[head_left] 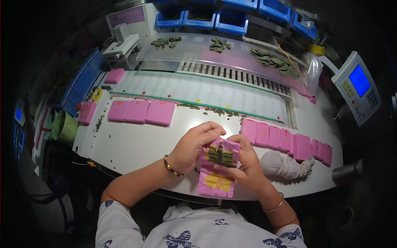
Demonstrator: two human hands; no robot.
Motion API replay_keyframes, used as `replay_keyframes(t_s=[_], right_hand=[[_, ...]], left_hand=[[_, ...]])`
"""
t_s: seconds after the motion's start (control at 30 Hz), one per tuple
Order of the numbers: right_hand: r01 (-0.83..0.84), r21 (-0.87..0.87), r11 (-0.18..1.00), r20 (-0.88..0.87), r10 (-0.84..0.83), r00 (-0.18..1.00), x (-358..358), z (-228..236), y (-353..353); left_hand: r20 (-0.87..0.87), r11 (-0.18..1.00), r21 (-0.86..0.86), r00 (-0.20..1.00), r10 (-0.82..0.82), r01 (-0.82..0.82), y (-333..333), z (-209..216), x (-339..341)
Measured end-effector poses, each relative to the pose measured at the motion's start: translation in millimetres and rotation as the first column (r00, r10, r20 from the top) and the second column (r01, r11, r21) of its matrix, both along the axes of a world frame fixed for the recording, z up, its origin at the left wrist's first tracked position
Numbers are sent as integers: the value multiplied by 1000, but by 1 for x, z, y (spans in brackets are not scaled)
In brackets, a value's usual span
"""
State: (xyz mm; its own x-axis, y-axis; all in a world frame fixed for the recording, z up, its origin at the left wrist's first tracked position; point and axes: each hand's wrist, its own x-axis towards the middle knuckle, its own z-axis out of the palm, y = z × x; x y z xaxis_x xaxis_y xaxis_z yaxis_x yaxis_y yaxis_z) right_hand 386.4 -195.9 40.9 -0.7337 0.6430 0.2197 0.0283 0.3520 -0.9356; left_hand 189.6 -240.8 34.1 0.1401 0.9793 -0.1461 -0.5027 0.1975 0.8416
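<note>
A pink rubber mold point(215, 184) lies opened out over the table's front edge, its two halves one above the other. Across the upper half sits a dark green wax piece point(220, 156); the lower half shows yellow-stained hollows. My right hand point(248, 168) grips the upper half from the right, thumb along its lower edge by the wax. At the top left of the same half, my left hand point(196, 140) is closed, with thumb and bent fingers at the mold's edge. Its fingertips are partly hidden.
Closed pink molds point(159, 113) stand left and more pink molds point(285, 139) line the right. A white cloth bundle point(279, 164) lies beside my right wrist. Green wax pieces point(273, 62) rest on a clear sheet behind the rollers point(235, 74). A control panel point(359, 87) stands right.
</note>
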Motion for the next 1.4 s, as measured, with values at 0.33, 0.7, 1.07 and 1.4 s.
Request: replay_keyframes(t_s=[0.33,0.7,1.07,1.4], right_hand=[[-137,456,879,-74,190,979,4,22,-1],[224,476,850,-38,-234,971,13,14,1],[257,750,610,-2,-386,923,15,8,3],[223,798,560,6,-377,926,11,11,3]], left_hand=[[51,946,-172,962,-269,273,-5,19,-1],[-572,831,531,794,208,165,-19,24,12],[-571,963,262,814,103,62,-28,31,23],[-655,949,297,746,122,106,-24,30,27]])
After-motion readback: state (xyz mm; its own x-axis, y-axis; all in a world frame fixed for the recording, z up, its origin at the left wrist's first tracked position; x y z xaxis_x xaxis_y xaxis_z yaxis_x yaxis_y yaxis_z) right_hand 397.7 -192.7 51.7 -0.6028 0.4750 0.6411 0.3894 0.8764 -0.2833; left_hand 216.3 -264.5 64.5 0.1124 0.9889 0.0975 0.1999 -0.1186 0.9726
